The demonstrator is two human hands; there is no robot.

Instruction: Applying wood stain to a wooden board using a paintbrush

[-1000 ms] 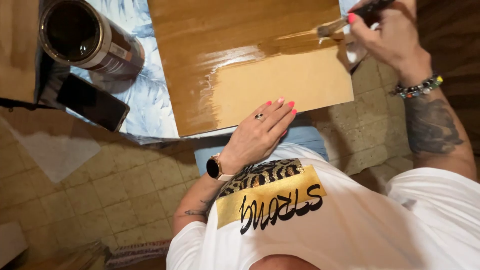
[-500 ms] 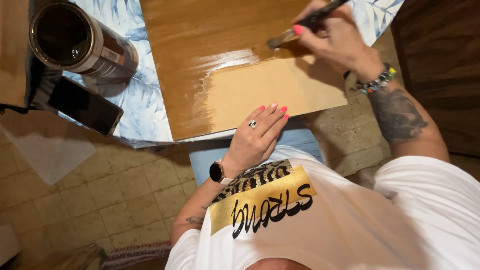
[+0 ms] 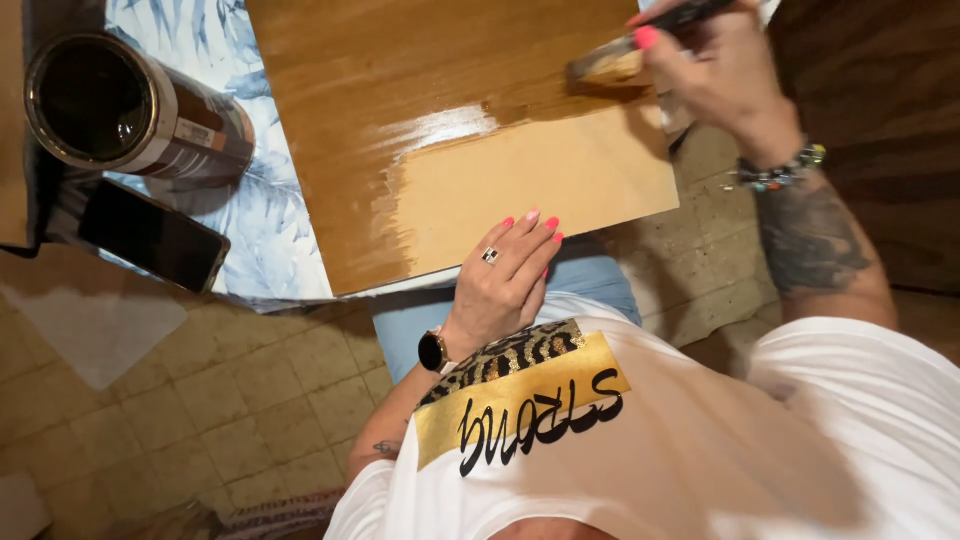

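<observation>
**Brush on the board, left hand steadying the near edge**

Head view: your right hand [image 3: 725, 85] has its fingers closed around the dark handle of a paintbrush [image 3: 625, 55], whose bristles touch the wooden board [image 3: 440, 110] near its far right side, right at the line where the dark glossy coat meets the bare pale wood. The board lies flat on a worktop covered with a blue leaf-patterned cloth [image 3: 265, 215]. Most of the board is stained brown and shiny; a lighter unstained patch fills the near right part.

Your left hand [image 3: 505, 280] rests with its fingers open and stretched flat, the fingertips touching the near edge of the board on the pale patch. It holds nothing. A dark watch [image 3: 433, 352] sits on that wrist, and a beaded bracelet [image 3: 780, 172] on the right one.

To the left of the board, an open tin [image 3: 130, 110] stands on the cloth, with a dark phone [image 3: 150, 235] just beside it, nearer you.
</observation>
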